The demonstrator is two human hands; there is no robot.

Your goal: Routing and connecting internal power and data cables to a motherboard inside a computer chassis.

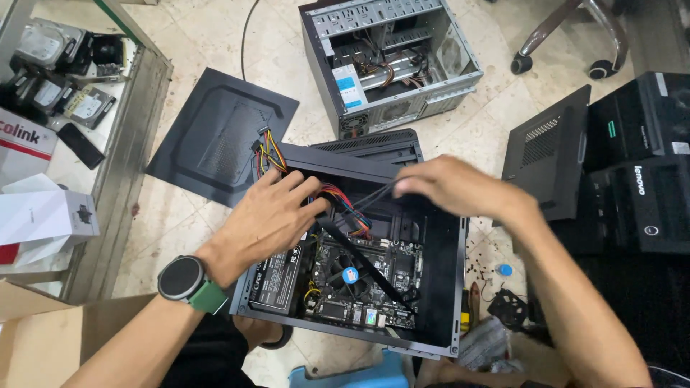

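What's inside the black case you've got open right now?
Inside the black case: a motherboard, a power supply and coloured cables. The left hand and right hand cover the upper section.

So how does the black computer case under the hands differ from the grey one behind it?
The black case holds a motherboard, and both hands, left and right, work at its cables. The grey case is untouched and shows drive bays. The black one lies nearer. Both lie open on the floor.

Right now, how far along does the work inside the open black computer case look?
Done: side panel lies off on the floor, case open. In hand: left hand presses the cable bundle; right hand pulls black cables. Left: motherboard and power supply remain inside.
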